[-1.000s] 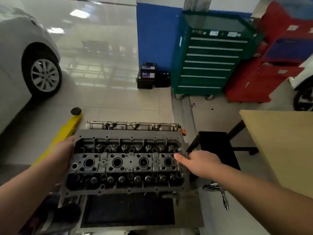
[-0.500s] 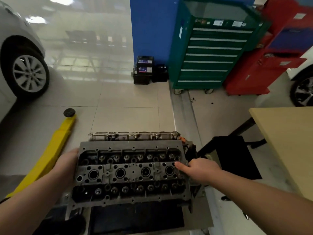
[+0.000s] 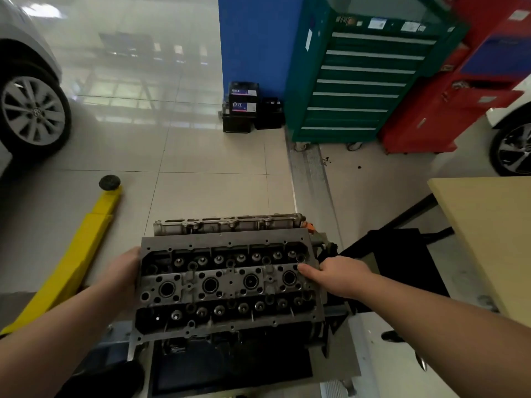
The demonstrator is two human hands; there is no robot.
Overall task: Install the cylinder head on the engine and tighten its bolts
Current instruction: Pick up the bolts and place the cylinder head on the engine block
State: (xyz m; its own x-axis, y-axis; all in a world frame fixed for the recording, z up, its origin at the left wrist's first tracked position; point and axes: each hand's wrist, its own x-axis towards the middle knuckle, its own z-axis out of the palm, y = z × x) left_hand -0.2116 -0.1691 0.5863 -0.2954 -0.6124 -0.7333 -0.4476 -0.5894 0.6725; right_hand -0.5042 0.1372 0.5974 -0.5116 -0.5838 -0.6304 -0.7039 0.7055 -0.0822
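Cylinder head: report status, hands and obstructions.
Left hand and right hand grip the ends of the cylinder head. Head over the engine, no bolts visible. Nothing in the way.

Left hand point(image 3: 123, 275) sat at 9 o'clock, palm inward, fingers hidden. Right hand point(image 3: 340, 278) sat at 3 o'clock, thumb extended toward 9 o'clock, fingers curled under. Both forearms entered bare from 6 o'clock.
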